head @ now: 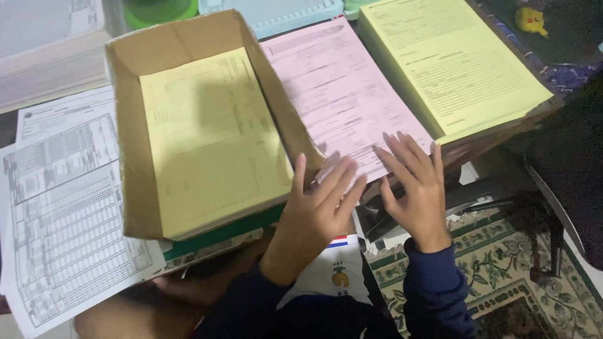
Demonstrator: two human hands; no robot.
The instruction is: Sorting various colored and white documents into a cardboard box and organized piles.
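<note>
- The left hand (317, 204) lies flat with fingers spread on the near edge of the pink paper stack (342, 94).
- The right hand (414, 185) lies just beside it, fingers spread on the same edge, pinching nothing.
- A cardboard box (129, 157) holding yellow sheets (210, 138) sits left of the left hand.
- A yellow paper stack (449, 63) lies beyond the right hand.
- Printed white tables (63, 213) lie far left of both hands.

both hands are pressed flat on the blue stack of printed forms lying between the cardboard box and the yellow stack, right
Not quite: the stack of printed forms under the hands is pink, not blue. The head view shows the left hand and right hand lying flat, fingers spread, on its near edge, between the brown cardboard box holding yellow sheets and the yellow stack of printed forms.
</note>
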